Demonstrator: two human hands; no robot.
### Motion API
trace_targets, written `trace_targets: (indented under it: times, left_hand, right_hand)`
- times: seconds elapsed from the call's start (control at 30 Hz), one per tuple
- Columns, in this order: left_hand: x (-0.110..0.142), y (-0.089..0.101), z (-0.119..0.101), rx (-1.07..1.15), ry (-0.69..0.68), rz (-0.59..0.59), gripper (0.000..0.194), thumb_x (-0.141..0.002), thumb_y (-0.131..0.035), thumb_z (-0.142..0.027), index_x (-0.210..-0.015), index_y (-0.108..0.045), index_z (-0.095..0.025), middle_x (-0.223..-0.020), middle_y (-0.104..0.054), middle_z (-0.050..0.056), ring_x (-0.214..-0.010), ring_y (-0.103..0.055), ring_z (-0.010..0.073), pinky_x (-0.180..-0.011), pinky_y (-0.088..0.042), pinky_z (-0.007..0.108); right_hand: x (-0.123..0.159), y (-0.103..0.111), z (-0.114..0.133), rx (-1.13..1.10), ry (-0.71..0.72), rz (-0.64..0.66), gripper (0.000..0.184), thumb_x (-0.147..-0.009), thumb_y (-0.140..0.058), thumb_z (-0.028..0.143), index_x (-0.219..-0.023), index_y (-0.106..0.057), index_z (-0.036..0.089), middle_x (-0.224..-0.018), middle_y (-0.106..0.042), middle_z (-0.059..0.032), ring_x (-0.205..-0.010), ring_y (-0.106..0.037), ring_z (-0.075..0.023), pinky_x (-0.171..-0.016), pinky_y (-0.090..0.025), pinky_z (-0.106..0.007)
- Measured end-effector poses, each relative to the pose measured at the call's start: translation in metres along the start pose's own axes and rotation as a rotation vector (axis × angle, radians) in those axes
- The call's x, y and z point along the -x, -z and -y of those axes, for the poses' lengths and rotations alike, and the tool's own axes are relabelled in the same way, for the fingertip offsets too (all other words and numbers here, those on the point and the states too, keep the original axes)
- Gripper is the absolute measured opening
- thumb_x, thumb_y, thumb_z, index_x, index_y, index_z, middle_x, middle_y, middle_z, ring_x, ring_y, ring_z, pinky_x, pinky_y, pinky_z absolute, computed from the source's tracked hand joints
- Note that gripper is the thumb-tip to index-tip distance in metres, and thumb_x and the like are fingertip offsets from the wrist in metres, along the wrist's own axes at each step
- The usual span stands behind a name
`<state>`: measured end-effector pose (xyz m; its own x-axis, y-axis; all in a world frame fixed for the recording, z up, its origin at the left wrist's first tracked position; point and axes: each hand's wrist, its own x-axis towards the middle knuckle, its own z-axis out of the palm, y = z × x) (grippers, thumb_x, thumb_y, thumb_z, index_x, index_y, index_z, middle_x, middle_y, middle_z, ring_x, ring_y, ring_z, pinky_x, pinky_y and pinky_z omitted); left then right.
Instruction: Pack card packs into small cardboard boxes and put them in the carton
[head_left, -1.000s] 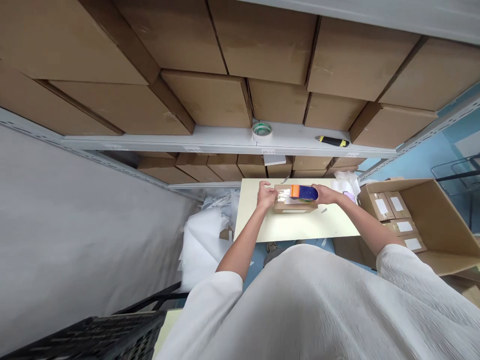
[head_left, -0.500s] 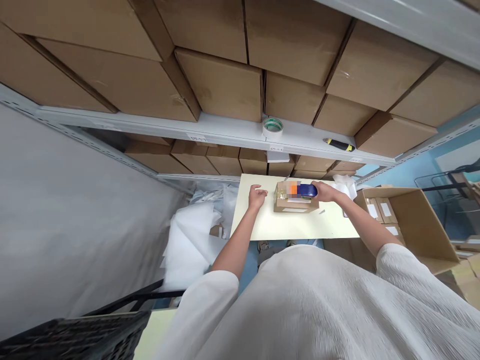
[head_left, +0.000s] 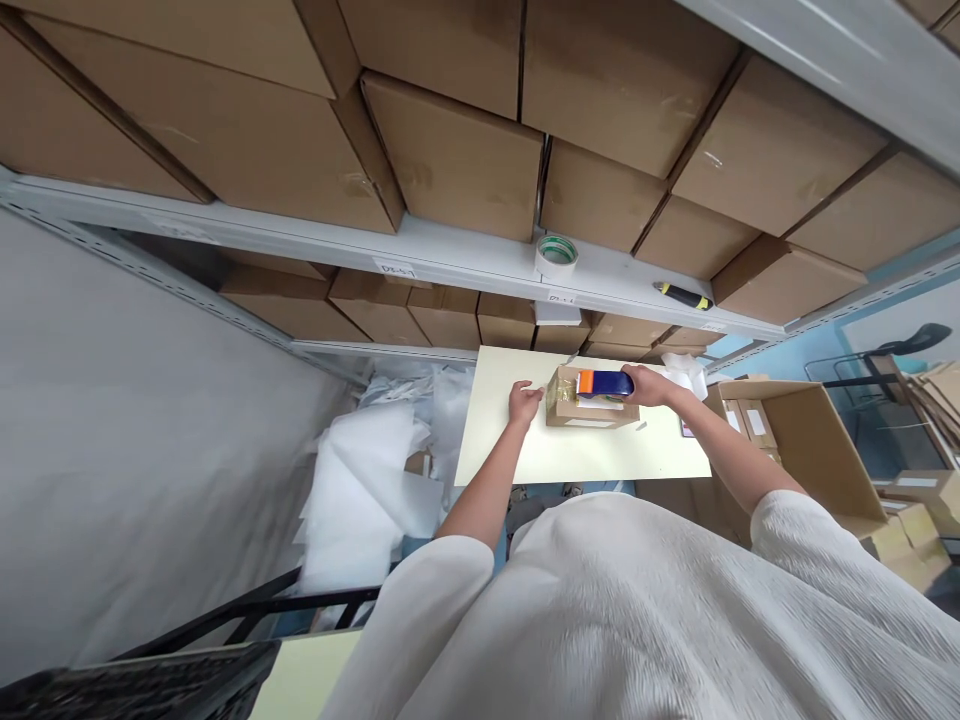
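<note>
A small cardboard box (head_left: 592, 414) sits on the pale yellow table, with shiny clear tape (head_left: 560, 390) over its left end and a white label on its near side. My right hand (head_left: 646, 386) is closed round a blue and orange tape dispenser (head_left: 611, 383), which rests over the top of the box. Just left of the box is my left hand (head_left: 525, 402), its fingers partly curled but apart, with the tips close to the taped end. Whether those tips touch the box I cannot tell.
Above the table (head_left: 499, 440) runs a metal shelf with large cartons, a tape roll (head_left: 556, 256) and a yellow-black cutter (head_left: 684, 295). White foam sheets (head_left: 360, 490) are heaped at left. An open carton (head_left: 817, 450) holding small boxes stands at right. A black crate (head_left: 142, 690) is at lower left.
My left hand has moved right, up to the left end of the box. The tape dispenser stays over the box in my right hand. The camera view has shifted slightly.
</note>
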<state>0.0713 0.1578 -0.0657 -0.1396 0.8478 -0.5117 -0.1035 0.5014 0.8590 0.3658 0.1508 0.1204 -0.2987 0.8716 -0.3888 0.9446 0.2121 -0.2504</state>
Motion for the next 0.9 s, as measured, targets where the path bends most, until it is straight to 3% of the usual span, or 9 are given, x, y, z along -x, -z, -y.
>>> trace_targets:
  times: [0.13,0.27,0.4,0.53,0.6,0.73,0.8,0.9]
  left_hand:
    - [0.003,-0.012,0.008,-0.031,0.028,0.03,0.033,-0.082,-0.076,-0.025,-0.108,-0.055,-0.025,-0.086,-0.067,-0.002,-0.086,-0.071,0.0187,-0.091,-0.054,0.034]
    - [0.012,-0.021,0.014,-0.121,0.005,-0.019,0.044,-0.08,-0.082,-0.026,-0.115,-0.056,-0.025,-0.11,-0.069,0.007,-0.104,-0.072,0.0228,-0.099,-0.053,0.037]
    - [0.023,-0.022,0.02,-0.121,-0.121,-0.059,0.037,-0.081,-0.076,-0.02,-0.114,-0.06,-0.025,-0.12,-0.069,0.009,-0.106,-0.071,0.022,-0.102,-0.055,0.038]
    - [0.031,-0.013,0.017,-0.058,-0.181,0.113,0.03,-0.084,-0.065,-0.015,-0.112,-0.065,-0.026,-0.107,-0.074,0.006,-0.104,-0.074,0.0209,-0.105,-0.056,0.039]
    - [0.034,-0.008,0.01,-0.095,-0.198,0.146,0.034,-0.085,-0.063,-0.014,-0.117,-0.066,-0.026,-0.116,-0.076,0.008,-0.116,-0.073,0.0242,-0.112,-0.054,0.043]
    - [0.039,-0.009,-0.011,-0.194,-0.467,0.226,0.057,-0.086,-0.067,-0.014,-0.141,-0.063,-0.028,-0.154,-0.065,0.011,-0.148,-0.058,0.03,-0.128,-0.042,0.048]
    - [0.041,-0.013,-0.023,-0.282,-0.588,0.362,0.074,-0.081,-0.073,-0.014,-0.152,-0.057,-0.028,-0.16,-0.061,0.012,-0.155,-0.052,0.0321,-0.132,-0.037,0.05]
    - [0.04,-0.018,-0.033,-0.438,-0.647,0.501,0.093,-0.074,-0.081,-0.016,-0.161,-0.049,-0.027,-0.162,-0.059,0.015,-0.164,-0.04,0.0351,-0.137,-0.024,0.055]
  right_hand:
    - [0.0,-0.001,0.001,-0.005,0.014,-0.002,0.033,-0.081,-0.087,0.033,-0.101,-0.062,0.024,-0.098,-0.078,-0.007,-0.086,-0.069,-0.0245,-0.07,-0.046,-0.03]
    - [0.001,-0.001,0.003,-0.011,-0.007,-0.006,0.032,-0.081,-0.087,0.032,-0.101,-0.062,0.024,-0.099,-0.078,-0.0071,-0.085,-0.069,-0.0246,-0.069,-0.046,-0.03]
    - [0.001,-0.003,0.003,-0.016,-0.024,-0.01,0.032,-0.081,-0.086,0.032,-0.101,-0.062,0.024,-0.099,-0.078,-0.0069,-0.084,-0.068,-0.0243,-0.07,-0.046,-0.03]
    - [0.001,-0.007,0.002,-0.034,-0.019,-0.021,0.033,-0.082,-0.084,0.032,-0.104,-0.061,0.024,-0.101,-0.078,-0.0074,-0.085,-0.068,-0.0242,-0.071,-0.047,-0.03]
    - [0.002,-0.009,0.002,-0.062,-0.012,-0.03,0.033,-0.083,-0.084,0.033,-0.105,-0.061,0.024,-0.103,-0.077,-0.0075,-0.086,-0.069,-0.0245,-0.072,-0.048,-0.03]
    - [0.004,-0.01,0.003,-0.098,0.014,-0.045,0.033,-0.083,-0.083,0.033,-0.106,-0.062,0.024,-0.107,-0.077,-0.0081,-0.09,-0.07,-0.0254,-0.075,-0.05,-0.031]
    - [0.004,-0.01,0.002,-0.089,0.022,-0.037,0.034,-0.081,-0.084,0.03,-0.108,-0.063,0.024,-0.107,-0.078,-0.0077,-0.09,-0.071,-0.0255,-0.076,-0.05,-0.03]
    - [0.004,-0.008,-0.002,-0.065,0.039,-0.003,0.038,-0.078,-0.083,0.022,-0.111,-0.064,0.024,-0.107,-0.078,-0.0068,-0.09,-0.071,-0.0252,-0.075,-0.049,-0.029]
